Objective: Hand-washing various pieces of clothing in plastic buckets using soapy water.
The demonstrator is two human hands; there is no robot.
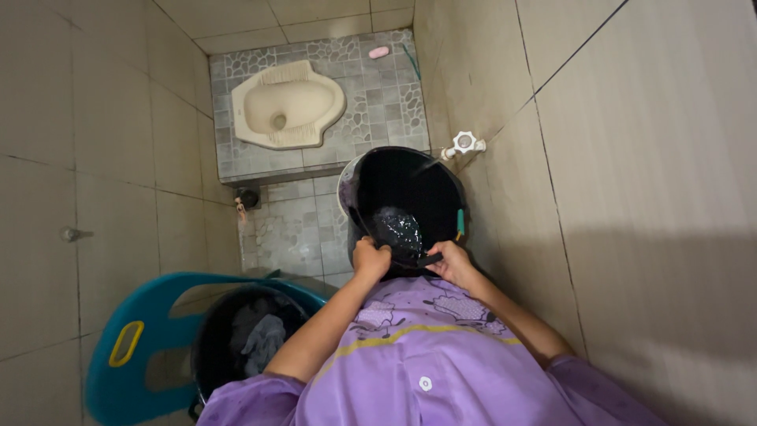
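Both hands [410, 262] on black bucket's [441, 193] rim

Both hands, left hand [371, 259] and right hand [449, 260], grip a black bucket's [410, 185] near rim

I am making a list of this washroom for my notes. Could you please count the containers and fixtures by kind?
Round black plastic buckets: 2 (one under the tap, one holding cloths)
Teal plastic basket: 1
Cream squat toilet pan: 1
White wall tap: 1
Total: 5
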